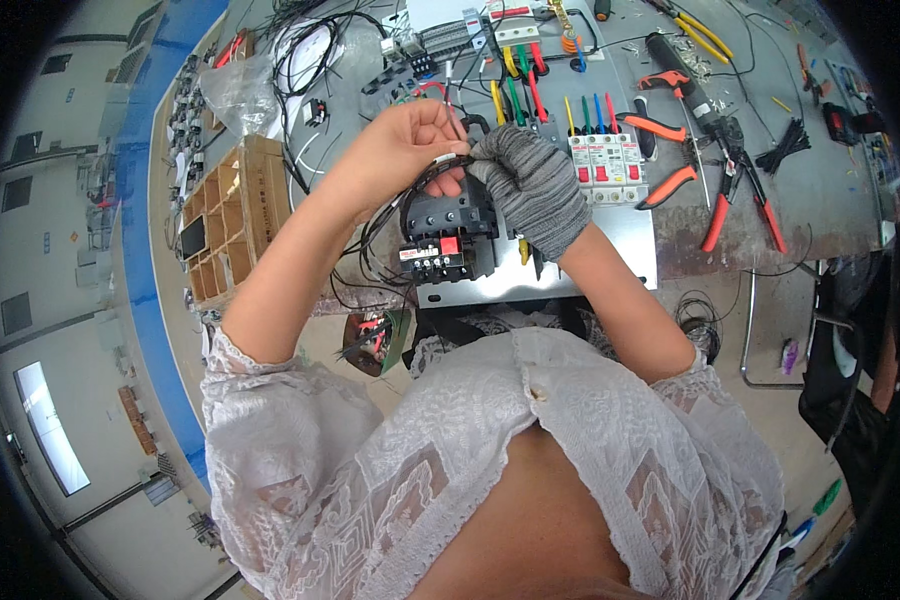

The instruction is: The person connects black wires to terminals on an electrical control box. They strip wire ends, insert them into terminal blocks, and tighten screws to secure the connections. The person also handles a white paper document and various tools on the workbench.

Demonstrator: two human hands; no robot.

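Note:
My bare left hand is closed, thumb and fingers pinching a thin black wire over the electrical panel. Against it works my right hand in a grey knit glove, its fingers curled in at the same wire; the fingertips are partly hidden. Just below both hands sits a black contactor, with an overload relay bearing a red button at its near end. These parts lie on a pale metal mounting plate. White circuit breakers with coloured wires stand right of my gloved hand.
Orange-handled cutters, a crimping tool and yellow-handled pliers lie to the right. On the left are a compartmented wooden box, a clear plastic bag and a loop of black cable. A bin stands below the table edge.

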